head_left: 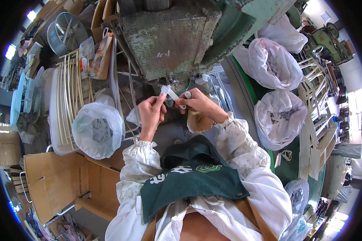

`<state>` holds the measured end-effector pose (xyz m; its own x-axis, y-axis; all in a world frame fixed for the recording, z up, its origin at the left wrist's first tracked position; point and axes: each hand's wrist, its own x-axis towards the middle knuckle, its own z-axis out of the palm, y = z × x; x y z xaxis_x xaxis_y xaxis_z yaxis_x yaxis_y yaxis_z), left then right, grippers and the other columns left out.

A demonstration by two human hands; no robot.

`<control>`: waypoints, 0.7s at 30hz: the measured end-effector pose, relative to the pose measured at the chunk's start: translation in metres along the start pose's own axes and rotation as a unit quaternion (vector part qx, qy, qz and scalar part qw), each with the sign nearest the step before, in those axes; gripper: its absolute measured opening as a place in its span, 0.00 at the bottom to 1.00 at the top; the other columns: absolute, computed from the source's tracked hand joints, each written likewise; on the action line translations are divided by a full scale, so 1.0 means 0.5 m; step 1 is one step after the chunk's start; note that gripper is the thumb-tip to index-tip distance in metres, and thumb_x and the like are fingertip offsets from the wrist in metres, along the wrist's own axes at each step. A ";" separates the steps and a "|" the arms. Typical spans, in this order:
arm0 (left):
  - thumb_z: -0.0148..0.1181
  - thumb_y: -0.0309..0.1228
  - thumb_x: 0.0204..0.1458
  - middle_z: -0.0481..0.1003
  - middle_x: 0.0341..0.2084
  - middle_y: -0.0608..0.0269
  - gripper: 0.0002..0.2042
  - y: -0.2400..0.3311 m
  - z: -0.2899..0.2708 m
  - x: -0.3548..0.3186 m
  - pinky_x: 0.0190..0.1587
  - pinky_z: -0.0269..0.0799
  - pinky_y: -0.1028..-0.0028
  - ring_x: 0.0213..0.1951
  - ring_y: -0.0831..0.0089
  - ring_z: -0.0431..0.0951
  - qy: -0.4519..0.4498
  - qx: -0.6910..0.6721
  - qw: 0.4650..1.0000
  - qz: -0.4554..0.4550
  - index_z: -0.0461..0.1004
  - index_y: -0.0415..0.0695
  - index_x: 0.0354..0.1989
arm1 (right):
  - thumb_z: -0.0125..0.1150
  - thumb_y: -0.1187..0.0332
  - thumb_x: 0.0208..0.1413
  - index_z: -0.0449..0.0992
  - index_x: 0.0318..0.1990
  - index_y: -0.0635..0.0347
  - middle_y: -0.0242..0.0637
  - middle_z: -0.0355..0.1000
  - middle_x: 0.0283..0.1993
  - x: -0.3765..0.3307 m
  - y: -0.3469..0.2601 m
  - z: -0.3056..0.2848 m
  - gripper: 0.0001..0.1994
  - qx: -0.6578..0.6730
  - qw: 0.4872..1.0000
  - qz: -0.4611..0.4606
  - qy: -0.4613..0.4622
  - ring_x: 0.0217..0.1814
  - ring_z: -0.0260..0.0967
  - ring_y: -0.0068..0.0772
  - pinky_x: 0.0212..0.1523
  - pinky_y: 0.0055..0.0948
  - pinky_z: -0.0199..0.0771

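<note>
In front of a worn green machine (169, 44), both of my hands are raised close together. My left hand (152, 111) is closed, pinching a small flat white piece (165, 90) between thumb and forefinger. My right hand (199, 103) is closed on a white strip (173, 95), which slants up to the left until its end meets or overlaps the white piece. A rounded white end (188, 95) also shows at the right-hand fingers; I cannot tell whether it belongs to the same strip. The machine's lower working part (181, 85) is just beyond my fingertips, partly hidden.
To the left, a white bag (98, 130) of small pale pieces stands by long thin rods (68, 96) on a tray. An opened cardboard box (54, 180) is lower left. On the right, two white bags (274, 64) of grey-white pieces line a green surface (287, 166).
</note>
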<state>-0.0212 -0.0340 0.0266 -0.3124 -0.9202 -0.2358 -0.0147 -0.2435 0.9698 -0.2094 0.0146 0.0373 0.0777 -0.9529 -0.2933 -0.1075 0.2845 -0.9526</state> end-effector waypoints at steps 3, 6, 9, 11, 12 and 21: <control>0.60 0.39 0.55 0.66 0.09 0.70 0.16 0.001 -0.013 0.019 0.09 0.47 0.83 0.07 0.86 0.59 -0.045 -0.036 0.997 -0.045 0.75 0.36 0.23 | 0.60 0.63 0.56 0.79 0.29 0.65 0.28 0.71 0.19 0.007 -0.005 0.000 0.12 0.001 1.000 -0.004 0.002 0.15 0.55 0.11 0.16 0.17 0.49; 0.60 0.37 0.55 0.63 0.08 0.73 0.15 -0.033 -0.012 0.004 0.10 0.45 0.84 0.07 0.87 0.56 -0.018 -0.023 0.999 -0.028 0.76 0.35 0.26 | 0.59 0.63 0.57 0.79 0.29 0.65 0.28 0.71 0.19 -0.008 -0.001 0.008 0.13 0.018 1.000 0.016 -0.006 0.15 0.55 0.11 0.15 0.18 0.49; 0.60 0.35 0.55 0.64 0.10 0.72 0.13 -0.028 -0.022 0.005 0.11 0.47 0.84 0.09 0.88 0.57 -0.030 -0.063 0.997 -0.022 0.76 0.35 0.28 | 0.59 0.63 0.57 0.79 0.28 0.65 0.28 0.71 0.18 -0.012 -0.013 0.006 0.13 0.025 1.000 0.008 0.006 0.15 0.55 0.11 0.15 0.17 0.49; 0.60 0.33 0.55 0.64 0.10 0.73 0.12 -0.025 -0.021 0.000 0.11 0.47 0.84 0.09 0.88 0.57 -0.017 -0.064 0.998 -0.016 0.76 0.35 0.29 | 0.59 0.64 0.57 0.79 0.28 0.65 0.28 0.70 0.18 -0.006 0.002 0.004 0.13 0.016 1.000 -0.007 0.007 0.16 0.56 0.11 0.16 0.17 0.50; 0.60 0.33 0.55 0.64 0.10 0.73 0.11 -0.020 -0.018 -0.004 0.11 0.47 0.84 0.10 0.88 0.57 -0.006 -0.052 0.999 -0.011 0.77 0.34 0.30 | 0.59 0.64 0.57 0.79 0.28 0.65 0.28 0.70 0.18 -0.003 0.005 0.005 0.12 0.013 1.000 -0.008 0.010 0.16 0.56 0.11 0.16 0.17 0.51; 0.61 0.31 0.54 0.63 0.10 0.75 0.09 -0.013 -0.023 -0.009 0.11 0.45 0.85 0.10 0.89 0.56 0.026 -0.067 0.997 -0.014 0.77 0.36 0.29 | 0.61 0.65 0.55 0.78 0.27 0.65 0.27 0.70 0.18 -0.001 -0.007 0.020 0.12 0.026 0.999 -0.012 0.014 0.18 0.57 0.12 0.18 0.17 0.52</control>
<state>-0.0086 -0.0319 0.0208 -0.2642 -0.9261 -0.2693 0.1050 -0.3051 0.9465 -0.1990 0.0154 0.0401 0.0511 -0.9621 -0.2678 -0.0549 0.2650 -0.9627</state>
